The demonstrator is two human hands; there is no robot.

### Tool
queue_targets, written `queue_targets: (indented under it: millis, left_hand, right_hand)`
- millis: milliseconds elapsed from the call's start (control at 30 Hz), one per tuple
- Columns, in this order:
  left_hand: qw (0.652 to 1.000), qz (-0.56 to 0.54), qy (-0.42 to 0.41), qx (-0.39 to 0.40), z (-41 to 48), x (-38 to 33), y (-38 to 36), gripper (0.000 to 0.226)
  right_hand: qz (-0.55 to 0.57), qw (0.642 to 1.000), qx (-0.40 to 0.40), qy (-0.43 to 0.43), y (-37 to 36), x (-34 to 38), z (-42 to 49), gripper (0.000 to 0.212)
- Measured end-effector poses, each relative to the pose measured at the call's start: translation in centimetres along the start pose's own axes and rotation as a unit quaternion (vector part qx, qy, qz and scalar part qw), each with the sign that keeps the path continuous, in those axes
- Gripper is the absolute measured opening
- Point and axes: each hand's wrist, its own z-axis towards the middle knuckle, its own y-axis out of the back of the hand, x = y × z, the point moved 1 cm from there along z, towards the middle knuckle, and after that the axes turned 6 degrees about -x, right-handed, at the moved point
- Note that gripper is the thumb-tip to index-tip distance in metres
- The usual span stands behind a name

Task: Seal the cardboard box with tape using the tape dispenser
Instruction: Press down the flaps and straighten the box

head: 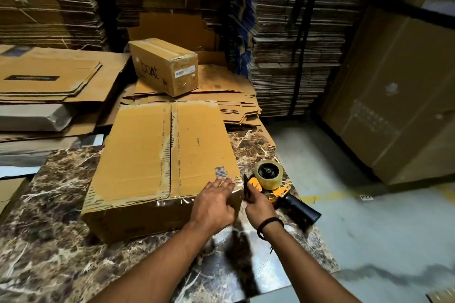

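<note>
Cardboard box (157, 165) on marble table (49, 241), tape dispenser (273, 184) beside, flattened cartons (49, 76) behind

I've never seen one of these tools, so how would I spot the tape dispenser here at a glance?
Find the dark marbled table with the big cardboard box lying flat on it. Just off the box's near right corner sits the tape dispenser, under the right hand. It is the only orange thing there, carrying a clear roll of tape and a black handle.

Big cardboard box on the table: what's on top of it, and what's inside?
On the cardboard box: only the left hand, flat at the near right corner. The flaps are closed, so the contents can't be seen. The tape dispenser is beside it on the marble table.
</note>
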Motion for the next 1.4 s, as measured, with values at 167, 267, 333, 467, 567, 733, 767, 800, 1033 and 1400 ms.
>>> queue_targets:
  millis: [167,267,333,467,567,733,767,800,1033,1400]
  left_hand:
    - [0.999,-0.037,0.003,0.020,0.3,0.6,0.9,0.065]
    - [0.999,-0.023,-0.032,0.037,0.0,1.5,1.4,0.062]
    - [0.999,-0.008,-0.020,0.040,-0.9,2.9,1.8,0.058]
    - [0.999,0.023,0.008,0.030,-2.0,3.8,2.4,0.058]
    - [0.999,0.008,0.015,0.034,-1.6,3.2,2.5,0.059]
    - [0.999,0.021,0.032,0.017,-4.5,7.3,3.8,0.055]
    - [0.998,0.026,0.047,0.010,-5.2,8.0,4.1,0.057]
    - [0.998,0.029,0.060,0.005,-5.5,8.4,4.4,0.059]
    - [0.997,0.017,0.078,-0.002,-6.0,10.0,5.2,0.054]
    - [0.992,0.057,0.101,-0.049,-8.8,14.0,4.8,0.083]
  right_hand:
    - [-0.283,0.946,0.011,0.159,-0.8,0.9,-0.8,0.079]
    - [-0.387,0.907,-0.008,0.168,-0.3,0.7,-0.6,0.073]
    - [-0.421,0.892,-0.009,0.163,0.0,1.1,-0.2,0.068]
    - [-0.480,0.855,0.002,0.197,-1.3,3.3,-0.3,0.061]
    - [-0.465,0.850,0.045,0.244,-3.8,4.0,-0.9,0.070]
    - [-0.456,0.854,0.051,0.245,-3.7,3.2,-0.6,0.069]
    - [-0.456,0.856,0.050,0.240,-3.7,3.7,-0.7,0.071]
    - [-0.452,0.858,0.047,0.240,-3.9,4.3,-0.9,0.073]
    - [-0.458,0.817,0.107,0.333,-7.4,6.3,-1.7,0.086]
    - [-0.402,0.824,0.150,0.370,-11.7,11.1,-2.9,0.079]
